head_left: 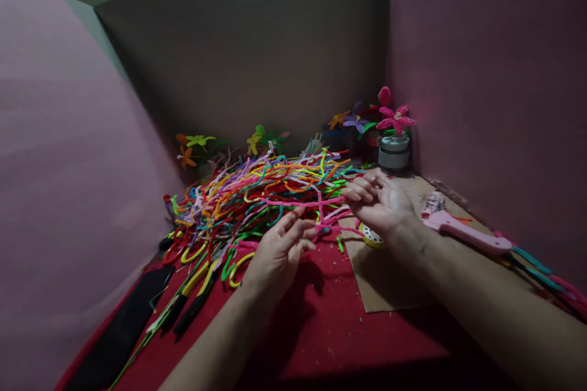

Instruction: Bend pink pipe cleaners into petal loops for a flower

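A pink pipe cleaner [316, 203] stretches level in front of the heap, its right end in the curled fingers of my right hand [383, 204], which is turned palm up. My left hand [282, 247] is just below that strand, fingers loosely bent and apart; nothing shows in its grasp, though its fingertips come close to the strand. Behind both hands lies a big tangled heap of pipe cleaners [257, 180] in many colours. Further pink pieces lie between my hands.
Yellow-and-black handled pliers [197, 293], scissors [239, 270] and a black flat item [121, 324] lie left on the red cloth [330, 342]. Right are cardboard [389, 287], a pink glue gun [468, 233] and a potted pink flower [395, 122]. Pink walls [495, 73] stand close on both sides.
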The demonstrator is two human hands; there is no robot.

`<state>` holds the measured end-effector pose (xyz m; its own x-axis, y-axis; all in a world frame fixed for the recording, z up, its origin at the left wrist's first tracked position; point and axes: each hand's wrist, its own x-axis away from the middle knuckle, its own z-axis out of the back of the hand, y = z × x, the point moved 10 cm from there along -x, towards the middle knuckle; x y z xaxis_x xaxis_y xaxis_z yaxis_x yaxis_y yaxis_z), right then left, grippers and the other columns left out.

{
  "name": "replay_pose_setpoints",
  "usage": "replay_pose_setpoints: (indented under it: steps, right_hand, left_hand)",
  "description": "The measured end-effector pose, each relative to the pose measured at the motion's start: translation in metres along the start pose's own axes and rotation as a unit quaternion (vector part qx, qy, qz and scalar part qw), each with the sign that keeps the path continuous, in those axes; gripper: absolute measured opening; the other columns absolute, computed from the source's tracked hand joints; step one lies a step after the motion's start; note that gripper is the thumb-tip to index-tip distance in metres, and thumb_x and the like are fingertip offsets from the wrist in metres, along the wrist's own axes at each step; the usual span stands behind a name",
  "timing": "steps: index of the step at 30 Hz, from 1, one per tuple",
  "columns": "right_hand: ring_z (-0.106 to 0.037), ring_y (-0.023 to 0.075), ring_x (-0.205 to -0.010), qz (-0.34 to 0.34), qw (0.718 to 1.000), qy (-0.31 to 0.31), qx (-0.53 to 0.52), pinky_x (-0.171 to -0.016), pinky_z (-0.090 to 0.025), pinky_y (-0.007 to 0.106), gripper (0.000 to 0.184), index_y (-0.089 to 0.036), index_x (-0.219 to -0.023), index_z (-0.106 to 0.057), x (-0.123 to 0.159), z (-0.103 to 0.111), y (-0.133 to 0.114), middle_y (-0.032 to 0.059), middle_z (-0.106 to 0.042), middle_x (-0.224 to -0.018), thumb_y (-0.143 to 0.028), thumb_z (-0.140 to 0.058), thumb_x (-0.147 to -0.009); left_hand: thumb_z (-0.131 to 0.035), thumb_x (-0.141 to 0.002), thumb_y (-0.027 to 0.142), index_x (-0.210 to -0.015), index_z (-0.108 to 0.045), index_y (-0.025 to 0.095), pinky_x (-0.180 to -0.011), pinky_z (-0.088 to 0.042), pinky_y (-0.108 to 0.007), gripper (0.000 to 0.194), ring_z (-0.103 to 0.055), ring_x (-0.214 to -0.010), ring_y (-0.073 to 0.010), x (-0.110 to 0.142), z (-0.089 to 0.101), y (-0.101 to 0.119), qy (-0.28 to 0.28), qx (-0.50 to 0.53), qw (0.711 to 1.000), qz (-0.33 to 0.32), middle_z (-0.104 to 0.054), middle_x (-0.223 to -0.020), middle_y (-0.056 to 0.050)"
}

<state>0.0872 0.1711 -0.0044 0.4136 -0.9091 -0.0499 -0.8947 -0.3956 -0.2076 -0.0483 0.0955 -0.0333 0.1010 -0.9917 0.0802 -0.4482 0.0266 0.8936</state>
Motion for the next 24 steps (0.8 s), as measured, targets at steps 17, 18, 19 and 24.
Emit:
replay_pose_setpoints:
  steps: [17, 18, 19, 24]
  right_hand:
    - [-0.035, 0.0078, -0.038, -0.068, 0.995, -0.053, 0.053, -0.05, -0.042, 0.022, 0.03, -0.014, -0.094, -0.058, 0.006, -0.003, 0.034, -0.0063, -0.039, -0.04, -0.024, -0.03, -0.092]
    - [-0.03, 0.0073, -0.035, -0.069, 0.993, -0.073, 0.068, -0.048, -0.04, 0.022, 0.033, -0.013, -0.092, -0.059, 0.008, -0.006, 0.034, -0.0074, -0.034, -0.037, -0.026, -0.029, -0.092]
    - [-0.024, 0.007, -0.034, -0.071, 0.99, -0.086, 0.082, -0.046, -0.038, 0.021, 0.036, -0.012, -0.09, -0.06, 0.009, -0.009, 0.034, -0.0082, -0.029, -0.034, -0.027, -0.028, -0.093]
    - [-0.01, 0.0061, -0.033, -0.083, 0.985, -0.065, 0.136, -0.043, -0.031, 0.02, 0.039, -0.011, -0.077, -0.062, 0.011, -0.009, 0.03, -0.0099, -0.02, -0.031, -0.024, -0.028, -0.093]
  left_hand:
    - [-0.027, -0.092, 0.017, -0.078, -0.053, 0.012, -0.038, -0.03, -0.016, 0.03, -0.029, -0.033, -0.0038, -0.003, 0.015, 0.07, 0.047, 0.254, 0.951, -0.171, -0.034, -0.042, 0.008]
    - [-0.027, -0.092, 0.017, -0.077, -0.052, 0.012, -0.037, -0.027, -0.016, 0.03, -0.026, -0.033, -0.004, -0.003, 0.017, 0.07, 0.048, 0.251, 0.952, -0.169, -0.03, -0.04, 0.008]
    - [-0.027, -0.092, 0.016, -0.077, -0.052, 0.012, -0.036, -0.026, -0.017, 0.03, -0.023, -0.032, -0.0042, -0.002, 0.018, 0.068, 0.05, 0.248, 0.954, -0.163, -0.026, -0.04, 0.009]
    - [-0.029, -0.092, 0.019, -0.076, -0.052, 0.012, -0.035, -0.023, -0.017, 0.028, -0.018, -0.032, -0.0047, 0.004, 0.021, 0.069, 0.049, 0.229, 0.957, -0.172, -0.019, -0.039, 0.009]
